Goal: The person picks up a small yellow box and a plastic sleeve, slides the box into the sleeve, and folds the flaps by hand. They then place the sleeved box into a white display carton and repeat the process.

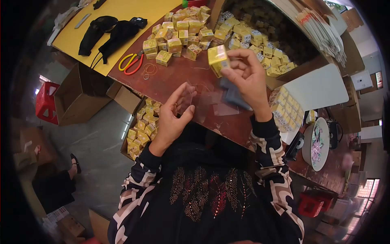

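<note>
My right hand [248,75] is raised over the red-brown table [162,84], pinching a small yellow box [218,58] between thumb and fingers. Lower and to the left, my left hand [175,112] curls around a clear plastic sleeve [186,96], which is hard to make out against the table. Other clear plastic pieces [225,109] lie flat between the two hands. A dark blue-grey object [235,97] rests below my right hand, partly hidden by it. Beyond the hands is a loose pile of yellow boxes [183,32].
Pliers with red and yellow handles [132,64] lie beside rubber bands [150,70]. A carton of small boxes [260,40] stands at the back right. Stacked boxes [286,107] and a white bowl [316,144] are at right. Another open carton [142,128] sits below the table's left edge.
</note>
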Demonstrator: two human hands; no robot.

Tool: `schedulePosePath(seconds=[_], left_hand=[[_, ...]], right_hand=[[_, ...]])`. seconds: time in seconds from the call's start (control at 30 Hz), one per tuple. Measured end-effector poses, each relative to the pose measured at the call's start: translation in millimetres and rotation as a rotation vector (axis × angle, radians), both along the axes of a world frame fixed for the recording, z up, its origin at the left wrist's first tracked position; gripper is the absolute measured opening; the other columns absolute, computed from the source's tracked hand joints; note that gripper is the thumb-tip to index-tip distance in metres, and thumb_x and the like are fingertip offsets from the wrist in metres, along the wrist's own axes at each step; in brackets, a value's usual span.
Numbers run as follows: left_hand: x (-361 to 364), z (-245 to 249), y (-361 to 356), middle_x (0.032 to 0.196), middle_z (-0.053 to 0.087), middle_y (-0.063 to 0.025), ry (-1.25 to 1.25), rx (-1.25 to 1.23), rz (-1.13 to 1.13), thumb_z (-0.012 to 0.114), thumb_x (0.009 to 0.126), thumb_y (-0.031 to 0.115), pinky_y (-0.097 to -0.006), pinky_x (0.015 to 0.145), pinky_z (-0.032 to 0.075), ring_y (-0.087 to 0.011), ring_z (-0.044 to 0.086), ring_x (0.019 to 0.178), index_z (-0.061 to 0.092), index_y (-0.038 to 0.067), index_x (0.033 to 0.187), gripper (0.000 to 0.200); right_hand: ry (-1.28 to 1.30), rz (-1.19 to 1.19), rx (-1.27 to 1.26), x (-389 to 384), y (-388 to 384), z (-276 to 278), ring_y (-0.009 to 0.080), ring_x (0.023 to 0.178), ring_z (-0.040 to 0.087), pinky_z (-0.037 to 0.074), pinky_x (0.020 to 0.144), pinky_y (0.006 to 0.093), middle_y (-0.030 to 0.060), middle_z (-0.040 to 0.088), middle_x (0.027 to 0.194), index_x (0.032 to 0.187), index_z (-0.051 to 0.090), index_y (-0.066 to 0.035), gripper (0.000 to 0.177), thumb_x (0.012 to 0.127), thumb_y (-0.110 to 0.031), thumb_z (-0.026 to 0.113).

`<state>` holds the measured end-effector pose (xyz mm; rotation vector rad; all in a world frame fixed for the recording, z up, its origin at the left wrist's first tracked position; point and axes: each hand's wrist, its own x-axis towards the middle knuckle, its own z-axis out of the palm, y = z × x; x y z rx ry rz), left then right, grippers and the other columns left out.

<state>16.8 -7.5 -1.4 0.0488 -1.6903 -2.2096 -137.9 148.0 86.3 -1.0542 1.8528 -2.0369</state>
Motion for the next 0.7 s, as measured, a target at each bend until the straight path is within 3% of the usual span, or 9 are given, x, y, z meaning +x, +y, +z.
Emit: schedulePosePath(seconds=[0.07, 0.13, 0.2, 0.27, 0.37, 0.5, 0.6, 0.67, 0.7], left_hand=[[-2, 3, 8, 0.141, 0.05, -0.0193, 0.031, -0.012, -0.018, 0.058, 0.092, -0.001, -0.0352, 0.109, 0.04, -0.026, 0.052, 0.13, 0.035, -0.003, 0.149, 0.062], [-2, 8, 14, 0.142, 0.05, -0.0187, 0.065, -0.023, -0.02, 0.057, 0.092, -0.002, -0.0354, 0.111, 0.038, -0.025, 0.05, 0.131, 0.034, -0.003, 0.149, 0.062], [0, 13, 18, 0.14, 0.053, -0.0169, 0.062, -0.092, 0.053, 0.057, 0.09, -0.003, -0.0345, 0.108, 0.042, -0.0237, 0.055, 0.127, 0.036, -0.001, 0.149, 0.063], [0, 10, 20, 0.139, 0.053, -0.0168, 0.076, -0.119, 0.062, 0.057, 0.089, -0.003, -0.0341, 0.108, 0.042, -0.0236, 0.055, 0.126, 0.036, 0.0, 0.149, 0.064], [1, 12, 24, 0.138, 0.053, -0.0161, 0.096, -0.109, 0.059, 0.057, 0.089, -0.003, -0.0334, 0.106, 0.043, -0.0227, 0.054, 0.126, 0.037, 0.001, 0.15, 0.064], [4, 18, 29, 0.135, 0.053, -0.0143, 0.112, -0.106, 0.042, 0.055, 0.09, -0.003, -0.0326, 0.105, 0.043, -0.0206, 0.053, 0.125, 0.036, 0.002, 0.15, 0.064], [2, 20, 33, 0.138, 0.05, -0.013, 0.129, -0.027, -0.004, 0.053, 0.091, -0.002, -0.0321, 0.107, 0.041, -0.0202, 0.051, 0.126, 0.034, 0.003, 0.152, 0.064], [0, 19, 36, 0.144, 0.042, -0.0109, 0.128, -0.025, -0.02, 0.055, 0.092, -0.001, -0.0315, 0.107, 0.04, -0.0197, 0.047, 0.129, 0.033, 0.003, 0.152, 0.064], [0, 17, 37, 0.151, 0.034, -0.0089, 0.129, -0.022, -0.035, 0.056, 0.092, 0.001, -0.0309, 0.108, 0.039, -0.0191, 0.044, 0.133, 0.032, 0.004, 0.153, 0.065]], right_hand=[[0.066, -0.036, 0.067, 14, 8, 7, 0.0114, 0.089, 0.066, 0.054, 0.071, 0.0234, 0.0089, 0.066, 0.107, 0.116, 0.059, 0.0, 0.035, 0.085, -0.003, 0.074], [0.49, -0.137, 0.37, 24, 15, 16, 0.0139, 0.086, 0.066, 0.054, 0.071, 0.0252, 0.0087, 0.066, 0.107, 0.113, 0.064, -0.002, 0.033, 0.083, -0.007, 0.077], [0.486, -0.141, 0.375, 31, 20, 20, 0.0174, 0.086, 0.066, 0.055, 0.07, 0.027, 0.0092, 0.067, 0.108, 0.108, 0.067, -0.004, 0.03, 0.08, -0.009, 0.078], [0.602, -0.052, 0.481, 33, 26, 23, 0.0217, 0.095, 0.066, 0.054, 0.082, 0.0308, 0.0083, 0.069, 0.113, 0.112, 0.068, -0.004, 0.033, 0.08, -0.007, 0.077], [0.614, 0.032, 0.546, 37, 27, 25, 0.0268, 0.097, 0.065, 0.053, 0.084, 0.0339, 0.0101, 0.07, 0.11, 0.11, 0.069, -0.004, 0.031, 0.08, -0.01, 0.077], [0.66, 0.036, 0.544, 35, 29, 19, 0.0262, 0.098, 0.064, 0.052, 0.084, 0.034, 0.0096, 0.07, 0.107, 0.109, 0.069, -0.004, 0.029, 0.082, -0.012, 0.075], [0.554, 0.003, 0.618, 38, 33, 15, 0.0272, 0.104, 0.062, 0.05, 0.089, 0.0356, 0.0112, 0.068, 0.113, 0.112, 0.069, -0.005, 0.03, 0.084, -0.015, 0.074], [0.703, -0.035, 0.469, 39, 34, 7, 0.0286, 0.115, 0.058, 0.047, 0.096, 0.0377, 0.0132, 0.063, 0.125, 0.12, 0.066, -0.007, 0.039, 0.084, -0.02, 0.075], [0.578, -0.075, 0.435, 42, 36, 1, 0.0295, 0.125, 0.053, 0.042, 0.103, 0.0402, 0.0157, 0.055, 0.135, 0.131, 0.059, -0.011, 0.055, 0.082, -0.025, 0.078]])
